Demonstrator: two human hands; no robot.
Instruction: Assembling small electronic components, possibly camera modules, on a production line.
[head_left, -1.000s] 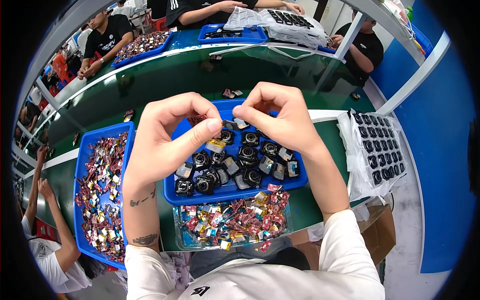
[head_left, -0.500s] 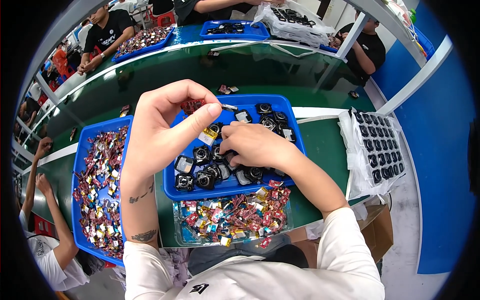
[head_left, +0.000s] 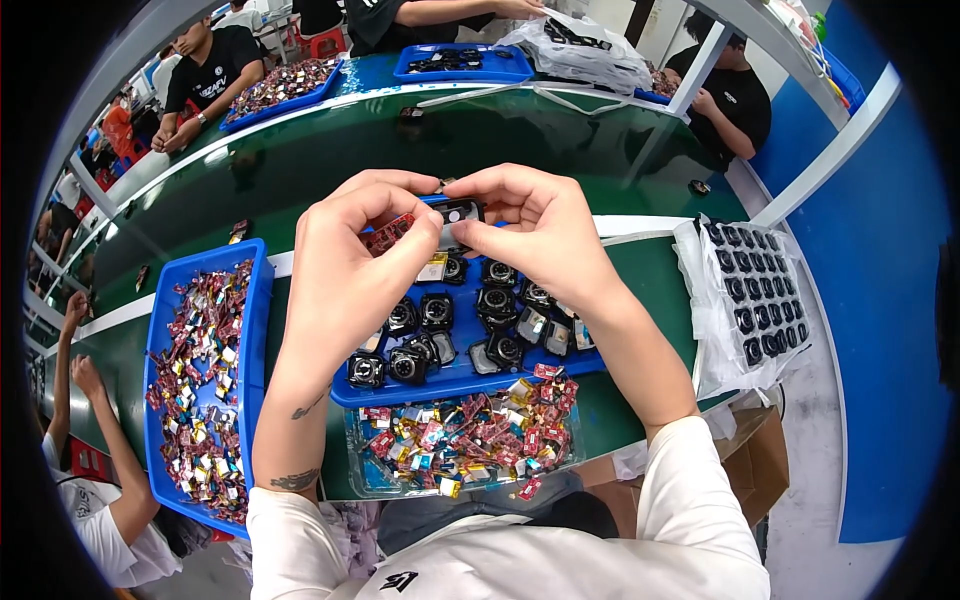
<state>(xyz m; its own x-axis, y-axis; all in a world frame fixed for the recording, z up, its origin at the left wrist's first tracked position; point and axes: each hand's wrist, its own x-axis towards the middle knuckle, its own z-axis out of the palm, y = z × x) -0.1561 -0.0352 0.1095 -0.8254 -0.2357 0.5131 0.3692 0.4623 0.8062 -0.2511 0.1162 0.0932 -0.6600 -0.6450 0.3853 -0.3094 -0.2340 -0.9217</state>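
My left hand [head_left: 350, 250] pinches a small red circuit board [head_left: 390, 234] between thumb and fingers; a yellow-and-white piece [head_left: 433, 267] hangs below it. Close beside it, my right hand [head_left: 545, 235] grips a black watch case [head_left: 462, 212], its hollow inside toward me. The fingertips of both hands meet around the case. Beneath them is a blue tray [head_left: 450, 388] of black watch cases [head_left: 437, 310], some with round backs up, others showing pale, flat faces. Part of the tray is hidden by my hands.
A clear tray [head_left: 352, 450] heaped with red boards is nearest me. At left stands another blue tray [head_left: 262, 275] of boards. A white-wrapped tray [head_left: 705, 345] of black cases lies at right. Across the green conveyor [head_left: 300, 180] people sit; another person's arms [head_left: 100, 400] show at left.
My right hand has left the blue tray and risen to meet my left, bringing a black watch case. Loose pieces on the conveyor have shifted left.
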